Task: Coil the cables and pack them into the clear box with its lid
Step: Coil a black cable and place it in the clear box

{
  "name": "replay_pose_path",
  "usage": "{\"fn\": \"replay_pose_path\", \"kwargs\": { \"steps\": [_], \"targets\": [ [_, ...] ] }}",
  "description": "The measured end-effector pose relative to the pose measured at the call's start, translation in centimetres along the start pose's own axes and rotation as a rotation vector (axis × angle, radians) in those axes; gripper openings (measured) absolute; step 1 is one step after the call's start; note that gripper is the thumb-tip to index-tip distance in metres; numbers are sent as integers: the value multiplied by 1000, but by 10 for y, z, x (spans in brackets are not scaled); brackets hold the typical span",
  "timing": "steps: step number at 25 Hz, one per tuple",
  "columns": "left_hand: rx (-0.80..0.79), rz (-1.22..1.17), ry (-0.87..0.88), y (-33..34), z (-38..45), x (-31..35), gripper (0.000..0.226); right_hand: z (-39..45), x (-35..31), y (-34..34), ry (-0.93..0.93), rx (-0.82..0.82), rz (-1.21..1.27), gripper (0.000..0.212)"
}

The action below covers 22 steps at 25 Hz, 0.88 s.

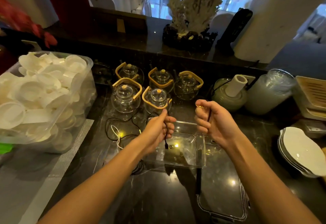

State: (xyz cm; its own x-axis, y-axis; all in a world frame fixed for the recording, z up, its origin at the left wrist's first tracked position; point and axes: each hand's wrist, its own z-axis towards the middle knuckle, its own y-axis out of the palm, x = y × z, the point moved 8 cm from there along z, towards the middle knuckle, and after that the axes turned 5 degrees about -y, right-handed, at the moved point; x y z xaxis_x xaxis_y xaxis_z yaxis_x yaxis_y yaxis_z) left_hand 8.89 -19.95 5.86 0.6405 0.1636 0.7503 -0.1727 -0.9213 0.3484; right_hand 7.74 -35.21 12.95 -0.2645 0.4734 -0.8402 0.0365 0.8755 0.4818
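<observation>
You are gripping a black cable [166,135] in your left hand [159,130], fingers curled round it and thumb pointing up, with its plug end hanging just below the fist. Your right hand [210,118] is closing into a fist round what appears to be the same cable's far end; the thin strand shows only faintly there, so that reading is a judgement. Both hands are hovering above the clear box [185,156], which is standing open with nothing plainly inside. Its lid [225,211] is lying on the near side of the box, toward you and slightly right. More cables are waiting left of the box: another black cable [112,125] looping loosely and a white cable [117,135] crossing it. Beyond the box, glass teapots [157,98] are standing close. The cable is looking light, limp and thin, likely to spring out of a loose coil, so you are best pinching it just behind the plug rather than on the plug itself, winding even loops and keeping them pinned. Keep your elbows clear of the fragile teapots.
</observation>
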Motion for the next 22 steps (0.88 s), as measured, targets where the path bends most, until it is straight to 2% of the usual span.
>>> {"fn": "replay_pose_path", "kwargs": {
  "steps": [2,4,6,7,8,9,10,12,14,16,18,20,22],
  "targets": [
    [-29,177,-74,13,7,-21,55,-2,-5,-8,14,15,-13,19],
    [-63,483,-85,14,9,-33,59,-3,-8,-15,-5,79,-61,19],
    [-63,936,30,10,9,-33,57,-5,-12,-16,-42,130,-146,23],
    [-17,1119,125,8,7,-26,50,-6,-10,-15,-41,143,-173,27],
    [69,1205,230,6,3,-14,40,-6,-7,-14,-28,146,-186,32],
    [159,1195,353,6,-7,1,35,-6,-2,-13,-9,138,-206,37],
    [219,1142,495,10,-18,17,46,-5,4,-13,12,128,-243,41],
    [192,1095,805,28,-41,42,68,-1,17,-11,53,109,-290,46],
    [158,1173,1014,43,-57,51,74,4,30,-9,107,100,-248,48],
    [145,1275,1077,50,-58,51,73,8,42,-5,160,90,-162,52],
    [116,1292,1117,52,-57,50,63,8,54,0,204,94,-114,47],
    [73,1216,1111,51,-56,49,52,6,63,4,230,47,-132,42],
    [62,1005,997,43,-53,54,42,2,69,8,276,26,-194,45]
  ]
}}
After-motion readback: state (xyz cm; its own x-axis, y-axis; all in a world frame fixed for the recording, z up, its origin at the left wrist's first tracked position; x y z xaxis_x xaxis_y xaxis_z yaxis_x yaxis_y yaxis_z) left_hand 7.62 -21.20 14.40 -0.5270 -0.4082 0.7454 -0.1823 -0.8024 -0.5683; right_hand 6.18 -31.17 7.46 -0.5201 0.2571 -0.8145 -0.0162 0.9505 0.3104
